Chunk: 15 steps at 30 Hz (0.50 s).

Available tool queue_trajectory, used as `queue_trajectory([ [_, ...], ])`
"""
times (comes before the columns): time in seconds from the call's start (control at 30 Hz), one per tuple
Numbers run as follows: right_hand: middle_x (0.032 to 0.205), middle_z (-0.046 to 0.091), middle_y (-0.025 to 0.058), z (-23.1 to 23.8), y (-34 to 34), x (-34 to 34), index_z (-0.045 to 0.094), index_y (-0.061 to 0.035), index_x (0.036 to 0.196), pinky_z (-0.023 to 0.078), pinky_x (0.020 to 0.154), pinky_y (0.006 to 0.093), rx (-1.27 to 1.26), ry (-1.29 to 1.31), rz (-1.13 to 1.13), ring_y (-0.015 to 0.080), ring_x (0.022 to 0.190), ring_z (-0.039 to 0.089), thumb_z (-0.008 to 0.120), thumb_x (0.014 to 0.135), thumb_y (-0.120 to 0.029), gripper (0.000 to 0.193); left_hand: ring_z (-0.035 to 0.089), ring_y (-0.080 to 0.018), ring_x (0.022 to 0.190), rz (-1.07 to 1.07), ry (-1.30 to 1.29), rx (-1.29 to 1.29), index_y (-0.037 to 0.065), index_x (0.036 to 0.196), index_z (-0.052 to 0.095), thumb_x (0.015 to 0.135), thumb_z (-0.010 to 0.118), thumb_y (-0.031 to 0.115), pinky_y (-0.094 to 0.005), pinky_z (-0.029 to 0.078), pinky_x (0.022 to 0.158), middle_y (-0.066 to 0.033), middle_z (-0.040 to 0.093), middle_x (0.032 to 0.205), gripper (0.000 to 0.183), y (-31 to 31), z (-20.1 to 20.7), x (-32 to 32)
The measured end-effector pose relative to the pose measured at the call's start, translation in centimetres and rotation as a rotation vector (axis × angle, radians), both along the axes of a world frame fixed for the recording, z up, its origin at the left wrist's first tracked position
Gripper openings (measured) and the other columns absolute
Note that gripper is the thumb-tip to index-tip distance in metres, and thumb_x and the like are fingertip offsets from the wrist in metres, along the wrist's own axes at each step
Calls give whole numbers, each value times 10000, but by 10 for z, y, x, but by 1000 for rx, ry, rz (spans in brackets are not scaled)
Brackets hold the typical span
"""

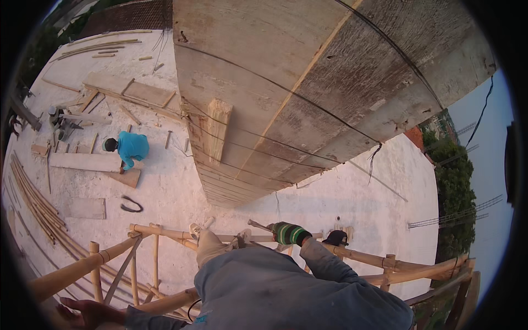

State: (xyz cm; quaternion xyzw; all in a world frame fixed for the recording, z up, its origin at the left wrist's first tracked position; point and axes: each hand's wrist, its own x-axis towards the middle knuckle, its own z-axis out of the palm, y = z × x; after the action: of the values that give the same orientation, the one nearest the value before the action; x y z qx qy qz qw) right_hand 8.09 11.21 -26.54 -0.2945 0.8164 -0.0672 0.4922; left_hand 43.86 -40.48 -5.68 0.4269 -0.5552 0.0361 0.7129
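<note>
My right hand (290, 234), in a green and black striped knit glove, is closed around a short, greyish bar-like tool (258, 225) whose end juts out to the left. The glove hides the rest of the tool, and its exact kind does not show. That hand is just above a bamboo rail (220, 238) of the scaffold. At the lower left, my left hand (88, 313) is bare, with fingers stretched apart and nothing visible in it. It is nearest to a thick bamboo pole (60, 279). Ahead rises a tall plywood-faced column form (264, 93) with wires strung across it.
Far below is a pale slab (165, 192). A person in a blue shirt (133, 147) bends over a board (85, 161) there. Another person with a dark cap (335, 237) is below the right rail. Long bamboo poles (36, 198) lie at left; rebar (454, 217) sticks out at right.
</note>
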Motion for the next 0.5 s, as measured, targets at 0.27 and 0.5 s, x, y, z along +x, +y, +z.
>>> queue_trajectory([
  [0.27,939,713,185,46,43,48,523,-35,1399,525,777,433,-243,377,-599,368,891,688,736,886,-164,570,659,-210,1012,-2222,-1193,1055,-29,1229,661,958,718,343,-333,517,928,-115,682,1145,464,182,-78,-269],
  [0.5,941,656,186,89,18,115,510,28,1408,519,733,422,-841,710,-1117,362,864,652,719,891,-62,564,595,-262,1230,-2714,-1147,1248,-1,1466,458,1040,586,472,-384,494,1018,-206,579,1402,650,353,-101,-321],
])
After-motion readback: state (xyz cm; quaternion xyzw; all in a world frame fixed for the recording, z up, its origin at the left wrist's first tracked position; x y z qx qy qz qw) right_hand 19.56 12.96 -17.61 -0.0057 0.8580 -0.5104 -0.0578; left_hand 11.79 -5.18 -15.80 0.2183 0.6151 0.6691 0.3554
